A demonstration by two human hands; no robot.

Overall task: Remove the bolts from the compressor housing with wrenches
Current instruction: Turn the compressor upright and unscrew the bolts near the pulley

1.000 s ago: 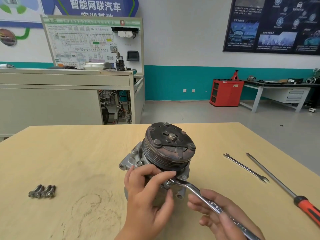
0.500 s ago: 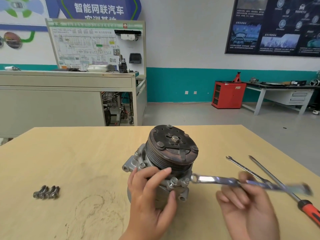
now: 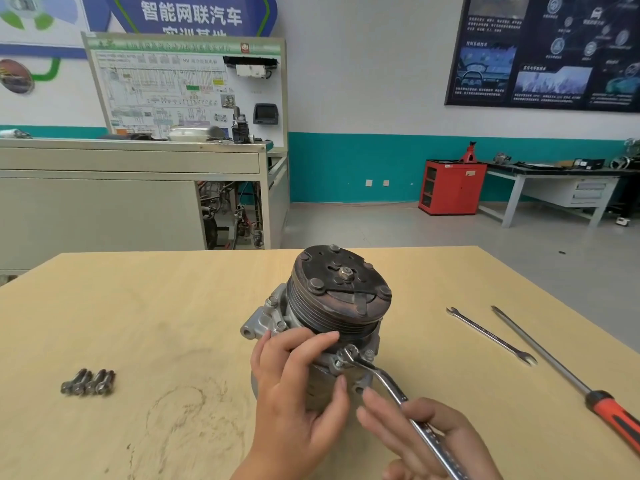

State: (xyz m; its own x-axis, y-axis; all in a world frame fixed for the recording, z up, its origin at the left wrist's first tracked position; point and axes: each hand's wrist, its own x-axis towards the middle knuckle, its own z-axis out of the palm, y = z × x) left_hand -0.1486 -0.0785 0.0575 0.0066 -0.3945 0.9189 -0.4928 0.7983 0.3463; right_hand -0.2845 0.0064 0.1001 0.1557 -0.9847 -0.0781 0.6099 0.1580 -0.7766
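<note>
Compressor (image 3: 277,320) stood pulley (image 3: 341,289)-up mid-table (image 3: 173,306); cast metal, judged heavy and rigid. My left hand (image 3: 298,386) gripped the housing below the pulley to brace it. My right hand (image 3: 426,441) loosely held the ring wrench (image 3: 391,382) by its shank, ring over a flange bolt (image 3: 346,355).

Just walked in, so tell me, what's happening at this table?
A person is unbolting a compressor on the table. The left hand steadies it; the right hand holds a ring wrench seated on its near flange. Four loose bolts lie to the left, a spare wrench and a screwdriver to the right.
</note>
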